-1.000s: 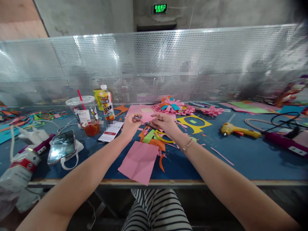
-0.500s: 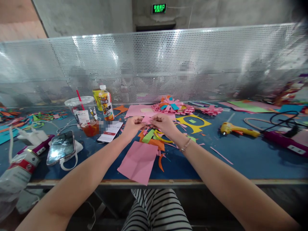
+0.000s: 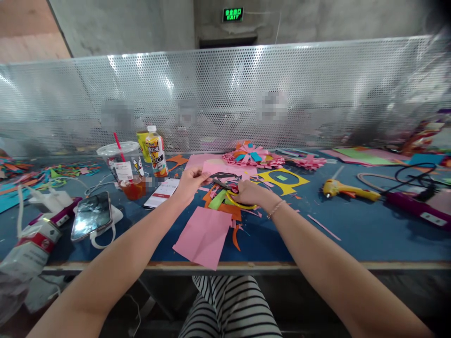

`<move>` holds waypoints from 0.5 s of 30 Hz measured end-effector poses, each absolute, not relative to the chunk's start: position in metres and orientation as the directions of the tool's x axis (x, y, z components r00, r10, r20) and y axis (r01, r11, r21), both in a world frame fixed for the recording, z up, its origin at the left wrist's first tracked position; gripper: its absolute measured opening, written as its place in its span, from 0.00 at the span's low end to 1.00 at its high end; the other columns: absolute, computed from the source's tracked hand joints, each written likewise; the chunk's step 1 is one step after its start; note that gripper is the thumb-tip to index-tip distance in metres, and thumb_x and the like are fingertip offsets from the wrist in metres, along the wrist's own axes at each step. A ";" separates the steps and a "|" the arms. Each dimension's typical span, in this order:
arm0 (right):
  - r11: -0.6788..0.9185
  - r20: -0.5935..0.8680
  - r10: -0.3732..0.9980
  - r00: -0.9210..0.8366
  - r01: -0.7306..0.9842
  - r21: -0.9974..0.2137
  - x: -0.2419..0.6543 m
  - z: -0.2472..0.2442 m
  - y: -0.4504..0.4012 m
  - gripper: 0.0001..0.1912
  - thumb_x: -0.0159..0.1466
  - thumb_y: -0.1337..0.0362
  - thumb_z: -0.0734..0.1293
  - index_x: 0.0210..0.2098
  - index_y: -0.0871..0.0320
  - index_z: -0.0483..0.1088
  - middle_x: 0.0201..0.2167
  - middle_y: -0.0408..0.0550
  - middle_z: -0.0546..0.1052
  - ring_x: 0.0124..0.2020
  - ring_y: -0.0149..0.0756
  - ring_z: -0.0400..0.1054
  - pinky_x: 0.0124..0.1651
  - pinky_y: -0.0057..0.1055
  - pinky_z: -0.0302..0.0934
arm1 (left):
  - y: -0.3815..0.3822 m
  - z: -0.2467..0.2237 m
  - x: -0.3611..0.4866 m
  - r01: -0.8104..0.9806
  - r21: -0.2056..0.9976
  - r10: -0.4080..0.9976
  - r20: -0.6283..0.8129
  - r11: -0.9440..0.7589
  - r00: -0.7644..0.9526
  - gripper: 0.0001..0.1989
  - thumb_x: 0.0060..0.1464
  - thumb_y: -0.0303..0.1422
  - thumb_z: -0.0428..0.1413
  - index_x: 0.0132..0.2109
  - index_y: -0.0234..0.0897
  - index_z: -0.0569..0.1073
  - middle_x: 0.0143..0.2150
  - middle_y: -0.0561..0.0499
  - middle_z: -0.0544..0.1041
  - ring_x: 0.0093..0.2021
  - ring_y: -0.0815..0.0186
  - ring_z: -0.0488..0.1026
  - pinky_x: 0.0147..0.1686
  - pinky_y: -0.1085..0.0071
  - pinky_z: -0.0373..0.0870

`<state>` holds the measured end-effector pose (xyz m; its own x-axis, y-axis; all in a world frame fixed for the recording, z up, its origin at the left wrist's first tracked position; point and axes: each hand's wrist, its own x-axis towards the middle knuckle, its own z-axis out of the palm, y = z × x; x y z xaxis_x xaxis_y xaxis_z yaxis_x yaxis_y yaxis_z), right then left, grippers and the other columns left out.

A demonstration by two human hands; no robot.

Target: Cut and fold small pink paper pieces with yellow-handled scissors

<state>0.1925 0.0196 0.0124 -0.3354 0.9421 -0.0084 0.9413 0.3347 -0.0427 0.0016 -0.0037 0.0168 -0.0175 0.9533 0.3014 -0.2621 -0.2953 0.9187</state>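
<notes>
My right hand (image 3: 248, 193) is closed on a pair of scissors (image 3: 222, 183) with dark blades and yellow handles. The blades stand apart and point left toward my left hand (image 3: 193, 184). Thumb and fingers of my left hand pinch a piece of pink paper (image 3: 210, 168); its outline is hard to tell from the pink sheets behind. Below my hands lie green and orange paper scraps (image 3: 217, 199). A creased pink sheet (image 3: 203, 237) rests nearer the table's front edge.
A paper flower (image 3: 246, 154) and a yellow cut-out (image 3: 283, 180) lie beyond. On the right is a yellow glue gun (image 3: 352, 189). To the left stand a plastic cup (image 3: 121, 164) and a bottle (image 3: 155, 152), near two phones (image 3: 92, 216). A perforated metal screen (image 3: 225, 94) closes the back.
My right hand has left the pink paper, moved slightly down and picked up the scissors, which are now opened. My left hand still pinches the pink paper.
</notes>
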 end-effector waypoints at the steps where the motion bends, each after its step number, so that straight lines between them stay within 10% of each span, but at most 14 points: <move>1: 0.330 -0.019 0.943 -0.332 0.941 -0.075 0.193 0.012 0.022 0.22 0.54 0.52 0.63 0.38 0.67 0.69 0.36 0.65 0.74 0.35 0.45 0.70 0.30 0.32 0.58 | -0.004 0.016 0.002 -0.266 0.917 0.952 0.307 -0.298 -0.008 0.09 0.37 0.29 0.61 0.26 0.31 0.68 0.22 0.56 0.70 0.24 0.74 0.71 0.32 0.74 0.70; 8: 0.266 -0.170 0.937 -0.304 0.940 -0.214 0.208 0.020 0.032 0.07 0.45 0.63 0.67 0.22 0.60 0.68 0.21 0.49 0.73 0.21 0.35 0.65 0.21 0.28 0.51 | -0.009 0.017 0.005 -0.280 0.912 0.949 0.314 -0.301 0.001 0.11 0.42 0.29 0.59 0.35 0.33 0.69 0.28 0.50 0.75 0.25 0.72 0.72 0.31 0.73 0.70; 15: 0.233 0.010 0.972 -0.233 0.970 -0.065 0.206 0.026 0.030 0.15 0.45 0.66 0.67 0.33 0.66 0.68 0.36 0.60 0.72 0.34 0.42 0.68 0.29 0.29 0.57 | -0.010 0.019 0.005 -0.271 0.911 0.948 0.319 -0.310 -0.009 0.08 0.43 0.29 0.57 0.35 0.33 0.70 0.31 0.50 0.75 0.19 0.78 0.64 0.22 0.77 0.63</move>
<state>0.2056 0.0305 0.0256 -0.2330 0.9724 0.0098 0.9703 0.2331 -0.0649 0.0054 -0.0099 0.0194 -0.0092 0.9476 0.3194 -0.2708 -0.3099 0.9114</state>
